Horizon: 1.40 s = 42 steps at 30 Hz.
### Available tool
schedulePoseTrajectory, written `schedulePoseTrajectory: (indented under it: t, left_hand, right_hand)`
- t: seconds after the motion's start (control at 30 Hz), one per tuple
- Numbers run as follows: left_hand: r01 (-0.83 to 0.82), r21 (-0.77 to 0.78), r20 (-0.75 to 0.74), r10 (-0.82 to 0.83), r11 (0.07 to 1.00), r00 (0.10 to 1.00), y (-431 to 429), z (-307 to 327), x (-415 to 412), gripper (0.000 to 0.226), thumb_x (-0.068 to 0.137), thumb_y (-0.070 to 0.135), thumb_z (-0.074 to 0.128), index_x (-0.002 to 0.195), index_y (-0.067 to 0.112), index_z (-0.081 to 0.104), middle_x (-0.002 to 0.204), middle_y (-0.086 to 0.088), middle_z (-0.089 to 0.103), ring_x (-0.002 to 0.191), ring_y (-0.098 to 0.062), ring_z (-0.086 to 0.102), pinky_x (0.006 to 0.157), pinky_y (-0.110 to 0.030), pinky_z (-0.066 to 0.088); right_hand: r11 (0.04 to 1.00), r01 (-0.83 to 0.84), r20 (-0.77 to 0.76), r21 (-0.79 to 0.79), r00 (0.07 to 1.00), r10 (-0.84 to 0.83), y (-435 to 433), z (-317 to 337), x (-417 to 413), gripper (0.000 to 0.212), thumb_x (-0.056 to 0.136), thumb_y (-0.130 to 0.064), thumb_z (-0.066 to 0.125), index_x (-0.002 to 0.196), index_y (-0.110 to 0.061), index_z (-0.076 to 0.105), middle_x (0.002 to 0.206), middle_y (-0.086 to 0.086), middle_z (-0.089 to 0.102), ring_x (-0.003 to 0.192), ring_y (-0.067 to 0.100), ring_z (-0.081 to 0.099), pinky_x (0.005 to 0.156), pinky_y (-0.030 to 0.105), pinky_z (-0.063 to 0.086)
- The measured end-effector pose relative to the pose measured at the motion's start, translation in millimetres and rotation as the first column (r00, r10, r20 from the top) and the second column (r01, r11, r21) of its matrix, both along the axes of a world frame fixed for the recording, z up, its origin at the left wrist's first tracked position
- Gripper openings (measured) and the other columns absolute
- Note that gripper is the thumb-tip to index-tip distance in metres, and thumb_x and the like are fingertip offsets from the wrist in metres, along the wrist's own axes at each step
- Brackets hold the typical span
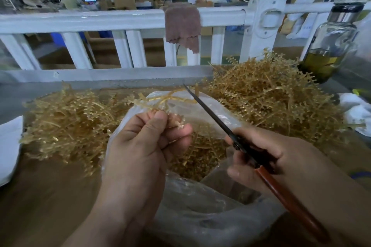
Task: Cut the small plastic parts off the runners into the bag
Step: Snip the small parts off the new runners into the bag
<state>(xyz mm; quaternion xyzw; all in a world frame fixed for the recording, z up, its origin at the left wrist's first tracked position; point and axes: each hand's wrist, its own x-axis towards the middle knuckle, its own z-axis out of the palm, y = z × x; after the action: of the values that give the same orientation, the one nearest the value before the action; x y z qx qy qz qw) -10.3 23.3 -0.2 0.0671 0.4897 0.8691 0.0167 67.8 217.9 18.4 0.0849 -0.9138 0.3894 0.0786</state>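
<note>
Clear, crinkled plastic bag (200,216) lies open closest to the person, between the forearms, on a brown tabletop (40,196). Its mouth faces up, and small amber cut plastic parts (200,158) are heaped inside.

Across the back runs a white post-and-rail fence (100,20). In front of it 2 tangled piles of amber plastic runners flank the bag: the taller right pile (271,94) and the lower left pile (66,126).

A clear glass bottle with a dark cap and yellowish liquid at the bottom (329,42) stands at the far right. A brownish-pink cloth (182,24) hangs over the fence rail.

The 2 hands are apart, over the bag. The left hand (144,142) pinches one amber branched runner (160,99) between thumb and fingers, and the runner's arms spread out above the bag's far rim. The right hand (267,158) is wrapped round a thin dark-bladed cutting tool with a reddish-brown handle (212,118). Its tip points up and away, close to the held runner; whether blade and runner touch cannot be told.
</note>
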Motion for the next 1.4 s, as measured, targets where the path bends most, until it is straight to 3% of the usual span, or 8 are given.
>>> schedulePoseTrajectory:
  t: [0.1,0.23,0.4,0.53,0.77,1.0,1.4]
  left_hand:
    - [-0.011,0.007,-0.017,0.011,1.0,1.0,-1,0,-2,0.021,0.081,0.025,0.061,0.063,0.023,0.071,0.078,-0.007,0.072,0.076,-0.021,0.074,0.064,-0.028,0.06]
    - [-0.062,-0.037,-0.087,0.058,0.997,0.994,-2,-1,-2,0.02,0.081,0.026,0.063,0.062,0.027,0.068,0.079,-0.004,0.071,0.08,-0.019,0.071,0.069,-0.029,0.059]
    - [-0.131,-0.029,-0.182,0.123,0.991,0.976,-9,1,-3,0.021,0.09,0.024,0.066,0.07,0.029,0.068,0.084,-0.005,0.07,0.083,-0.02,0.071,0.074,-0.029,0.058]
    - [-0.13,-0.03,-0.187,0.123,0.991,0.975,-10,3,0,0.02,0.091,0.023,0.068,0.072,0.027,0.068,0.086,-0.008,0.071,0.083,-0.02,0.072,0.074,-0.029,0.058]
    - [-0.148,-0.069,-0.177,0.134,0.987,0.975,-9,2,2,0.016,0.086,0.028,0.064,0.071,0.029,0.068,0.091,-0.01,0.072,0.086,-0.022,0.073,0.072,-0.031,0.059]
    - [-0.164,-0.103,-0.192,0.142,0.981,0.971,-11,0,3,0.012,0.085,0.03,0.065,0.074,0.027,0.066,0.092,-0.009,0.071,0.088,-0.019,0.07,0.073,-0.03,0.058]
    - [-0.176,-0.101,-0.202,0.153,0.979,0.967,-9,-1,5,0.014,0.086,0.029,0.064,0.071,0.028,0.067,0.088,-0.007,0.07,0.079,-0.016,0.069,0.07,-0.029,0.058]
  right_hand:
    - [0.999,0.012,0.018,0.031,1.0,-0.013,2,4,1,0.037,0.077,-0.072,0.065,0.11,-0.061,0.054,0.092,-0.025,0.068,0.08,-0.009,0.065,0.075,0.007,0.045]
    - [0.994,0.006,0.113,0.113,0.993,-0.019,1,10,3,0.05,0.066,-0.083,0.051,0.114,-0.071,0.046,0.098,-0.032,0.065,0.085,-0.011,0.064,0.064,0.022,0.052]
    - [0.986,-0.005,0.153,0.165,0.988,-0.02,1,16,4,0.054,0.062,-0.09,0.043,0.113,-0.069,0.046,0.097,-0.027,0.063,0.083,-0.005,0.063,0.063,0.024,0.052]
    - [0.969,0.012,0.153,0.249,0.987,-0.051,-5,14,7,0.059,0.064,-0.09,0.04,0.111,-0.054,0.049,0.1,-0.026,0.06,0.084,-0.003,0.061,0.067,0.02,0.052]
    - [0.938,0.062,0.092,0.341,0.991,-0.099,-8,14,8,0.069,0.063,-0.094,0.036,0.122,-0.059,0.034,0.111,-0.033,0.057,0.101,-0.01,0.056,0.083,0.015,0.049]
    - [0.919,0.118,0.043,0.375,0.989,-0.144,-16,12,11,0.069,0.063,-0.087,0.037,0.117,-0.046,0.049,0.098,-0.026,0.066,0.088,-0.002,0.062,0.071,0.023,0.055]
    - [0.916,0.111,-0.002,0.387,0.993,-0.119,-15,12,12,0.056,0.073,-0.083,0.041,0.109,-0.043,0.059,0.086,-0.024,0.066,0.077,-0.002,0.062,0.059,0.023,0.053]
